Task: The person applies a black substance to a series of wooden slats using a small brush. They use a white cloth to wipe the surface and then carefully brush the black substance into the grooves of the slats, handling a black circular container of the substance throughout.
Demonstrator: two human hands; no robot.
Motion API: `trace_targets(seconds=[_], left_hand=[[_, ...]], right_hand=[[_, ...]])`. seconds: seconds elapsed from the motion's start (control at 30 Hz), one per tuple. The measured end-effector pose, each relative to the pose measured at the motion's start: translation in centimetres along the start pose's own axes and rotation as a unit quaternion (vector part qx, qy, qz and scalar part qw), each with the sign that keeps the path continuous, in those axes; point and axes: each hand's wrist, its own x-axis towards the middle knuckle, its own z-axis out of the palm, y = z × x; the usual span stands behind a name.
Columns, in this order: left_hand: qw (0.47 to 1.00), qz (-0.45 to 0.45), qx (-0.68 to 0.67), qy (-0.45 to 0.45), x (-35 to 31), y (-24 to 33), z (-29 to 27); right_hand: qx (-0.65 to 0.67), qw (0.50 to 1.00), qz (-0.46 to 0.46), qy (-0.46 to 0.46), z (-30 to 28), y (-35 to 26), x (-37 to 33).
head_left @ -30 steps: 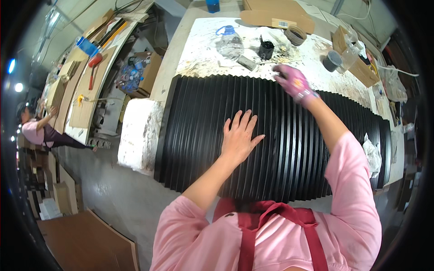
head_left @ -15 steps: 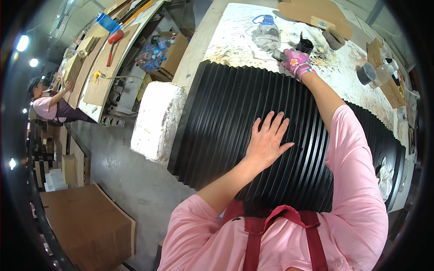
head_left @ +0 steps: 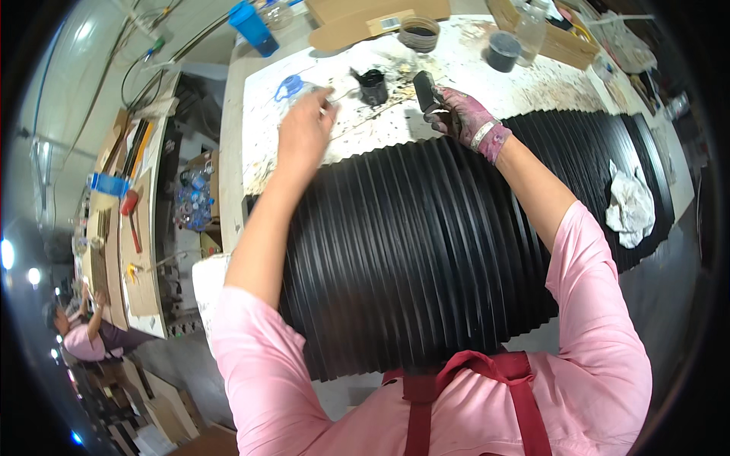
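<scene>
Both your arms reach forward. Your left forearm (head_left: 266, 235) climbs, angling slightly right, to your bare left hand (head_left: 303, 135), raised with its fingers loosely bent and pointing to the right. Your right forearm (head_left: 536, 186) slants inward to your gloved right hand (head_left: 470, 121), its fingers curled in a grip.

Past the left edge of a pale worktable (head_left: 235, 144) stood a long side workbench (head_left: 154, 325), a red mallet (head_left: 131, 205) lying toward its right edge. Plastic bottles (head_left: 194, 201) filled a carton between the two. Grey floor (head_left: 194, 380) showed below, beside brown boards (head_left: 169, 412). Round white lights (head_left: 34, 276) glowed far left, under a pale wall or ceiling (head_left: 61, 129).
</scene>
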Motion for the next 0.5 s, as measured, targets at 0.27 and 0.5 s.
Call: trace_targets(seconds=[0.27, 0.5], left_hand=[[0.993, -0.062, 0.102, -0.016, 10.6, -8.7, 9.2], [0.996, 0.035, 0.079, -0.026, 11.4, -6.8, 11.6]], right_hand=[[0.108, 0.993, -0.026, -0.048, 0.4, 2.8, -0.2], [0.055, 0.998, -0.001, -0.007, 1.9, 1.1, -1.7]])
